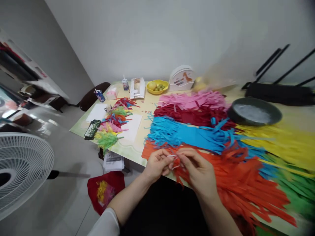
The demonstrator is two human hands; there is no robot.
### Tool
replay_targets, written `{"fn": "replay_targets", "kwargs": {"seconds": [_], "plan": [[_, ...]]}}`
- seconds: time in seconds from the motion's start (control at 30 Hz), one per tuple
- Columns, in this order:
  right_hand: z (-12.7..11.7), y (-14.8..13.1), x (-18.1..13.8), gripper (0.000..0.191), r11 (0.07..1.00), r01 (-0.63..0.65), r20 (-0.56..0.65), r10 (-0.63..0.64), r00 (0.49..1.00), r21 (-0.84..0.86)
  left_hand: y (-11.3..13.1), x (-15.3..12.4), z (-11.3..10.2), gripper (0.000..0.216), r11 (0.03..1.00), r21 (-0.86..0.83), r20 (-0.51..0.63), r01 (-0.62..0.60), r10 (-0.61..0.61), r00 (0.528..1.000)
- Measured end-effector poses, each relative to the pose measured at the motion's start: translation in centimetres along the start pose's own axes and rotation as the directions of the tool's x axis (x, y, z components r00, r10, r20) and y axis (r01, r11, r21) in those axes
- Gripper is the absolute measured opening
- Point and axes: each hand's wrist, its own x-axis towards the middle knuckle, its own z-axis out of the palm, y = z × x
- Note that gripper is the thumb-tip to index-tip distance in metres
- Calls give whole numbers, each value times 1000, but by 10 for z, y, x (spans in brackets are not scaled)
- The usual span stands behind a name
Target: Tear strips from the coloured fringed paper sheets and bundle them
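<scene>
My left hand [157, 164] and my right hand [197, 168] meet at the table's near edge, fingers pinched together. Between them runs a thin white loop [173, 161], like a rubber band or wire. Both hands hover over orange fringed paper strips [241, 183]. Behind these lie blue strips [187, 134], dark red strips [192, 114] and pink strips [194, 100]. Yellow strips [283, 141] and green strips [295, 186] spread to the right.
A pile of small coloured paper tassels [113, 124] lies at the left with a phone [92, 128]. A dark pan [254, 112], a yellow fruit bowl [157, 87], cartons and a tissue box stand at the back. A white fan [22, 170] and a red bag [105, 191] are on the floor.
</scene>
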Motion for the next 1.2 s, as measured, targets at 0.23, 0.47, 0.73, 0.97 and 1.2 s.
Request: {"fn": "replay_targets", "kwargs": {"seconds": [0.23, 0.47, 0.73, 0.97, 1.2], "plan": [[16, -2, -7, 14, 885, -275, 91, 260, 961, 377, 34, -28, -58, 29, 802, 597, 41, -6, -23, 999], [37, 8, 3, 21, 930, -305, 237, 255, 937, 206, 94, -24, -173, 29, -446, 838, -85, 313, 460, 884], [90, 43, 40, 27, 973, -225, 454, 223, 863, -51, 93, -21, -233, 29, -576, 768, -39, 280, 394, 918], [158, 81, 115, 26, 799, 106, 511, 270, 816, -592, 96, -5, -249, 45, -546, 827, 62, 131, 321, 945], [220, 118, 182, 33, 684, 155, 463, 293, 836, -712, 98, 3, -261, 43, -535, 844, 104, 45, 246, 964]]}}
